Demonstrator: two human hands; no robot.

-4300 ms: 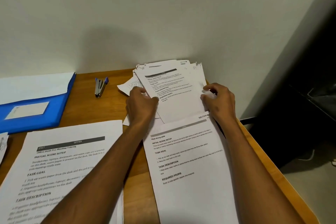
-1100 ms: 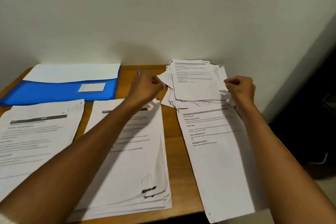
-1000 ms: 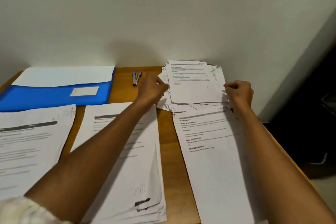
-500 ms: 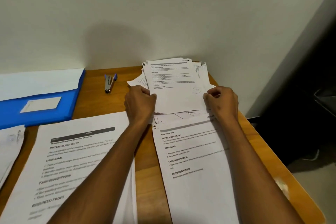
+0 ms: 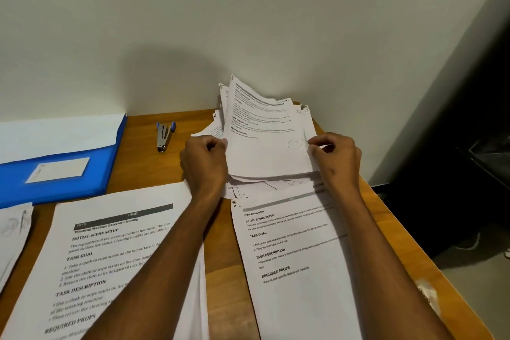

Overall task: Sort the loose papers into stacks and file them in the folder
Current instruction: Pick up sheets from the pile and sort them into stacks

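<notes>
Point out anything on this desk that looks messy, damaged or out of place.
The unsorted pile at the desk's back right corner is ragged: sheets fan out askew and the top corners look torn or dog-eared. Both the left hand and right hand grip its sides. A stapler lies loose beside the blue folder.

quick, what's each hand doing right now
Left hand: closed, gripping the left edge of the loose papers.
Right hand: closed, pinching the right edge of the same papers.

folder (image 5: 55, 171) cut off left, loose papers' (image 5: 265, 130) text illegible
</notes>
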